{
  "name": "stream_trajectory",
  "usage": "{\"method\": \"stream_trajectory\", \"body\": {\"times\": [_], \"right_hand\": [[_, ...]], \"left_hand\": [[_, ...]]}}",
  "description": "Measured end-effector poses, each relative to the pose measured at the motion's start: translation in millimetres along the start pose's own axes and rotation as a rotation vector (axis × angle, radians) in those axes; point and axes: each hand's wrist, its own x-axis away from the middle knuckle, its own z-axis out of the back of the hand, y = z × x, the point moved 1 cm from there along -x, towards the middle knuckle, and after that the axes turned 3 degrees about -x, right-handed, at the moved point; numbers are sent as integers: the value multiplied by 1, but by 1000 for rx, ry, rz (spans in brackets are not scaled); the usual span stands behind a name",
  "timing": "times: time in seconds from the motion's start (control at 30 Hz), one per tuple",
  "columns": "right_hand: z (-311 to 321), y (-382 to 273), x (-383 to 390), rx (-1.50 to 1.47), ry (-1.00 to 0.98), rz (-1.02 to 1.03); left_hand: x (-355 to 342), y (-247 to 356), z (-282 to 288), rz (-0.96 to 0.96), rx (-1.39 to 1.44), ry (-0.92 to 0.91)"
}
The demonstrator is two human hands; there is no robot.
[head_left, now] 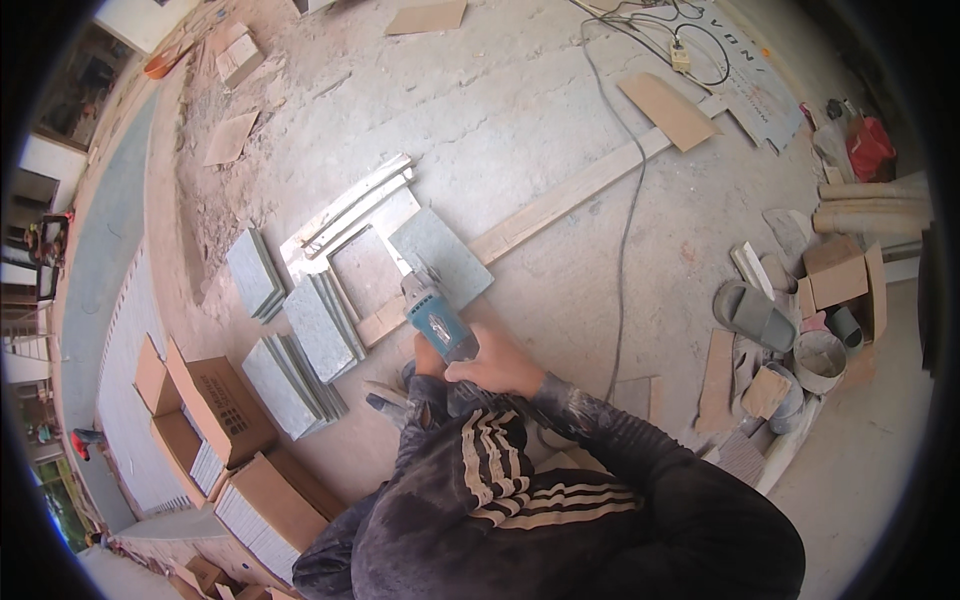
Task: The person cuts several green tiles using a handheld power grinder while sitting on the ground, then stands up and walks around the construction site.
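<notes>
My right hand grips the rear of a teal angle grinder, whose head rests over the edge of a grey-green tile. My left hand is closed on the grinder from the left, mostly behind its body. The tile lies on a pale wooden frame beside a stack of white strips. Stacks of similar grey tiles lie to the left, one nearer me, another farther off. The grinder's disc is too hidden to make out clearly.
Open cardboard boxes with tiles stand at lower left. A long plank runs to the upper right, crossed by a cable near a power strip. Slippers, buckets, cardboard and rolls crowd the right edge.
</notes>
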Motion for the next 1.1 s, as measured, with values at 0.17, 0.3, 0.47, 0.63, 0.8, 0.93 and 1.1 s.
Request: {"method": "stream_trajectory", "body": {"times": [0.17, 0.3, 0.47, 0.63, 0.8, 0.93, 1.1], "right_hand": [[-2, 8, 2, -8, 12, -28], [-2, 7, 4, -20, 17, -25], [-5, 9, -6, -26, -14, -18], [-9, 12, -38, -78, -52, -8], [-5, -11, -60, 64, -10, -50], [3, -3, -75, 165, -5, -38], [21, -1, -55, 96, -79, -22]], "left_hand": [[-3, -13, -2, 133, 289, -14], [-3, -12, -2, 223, 518, -23], [-2, -13, 0, 62, 176, -22], [-2, -22, -3, 377, 834, -20], [-9, -42, -3, 286, 962, -71], [-10, -30, -11, 292, 887, 9], [-9, -27, -9, 334, 789, -37]]}}
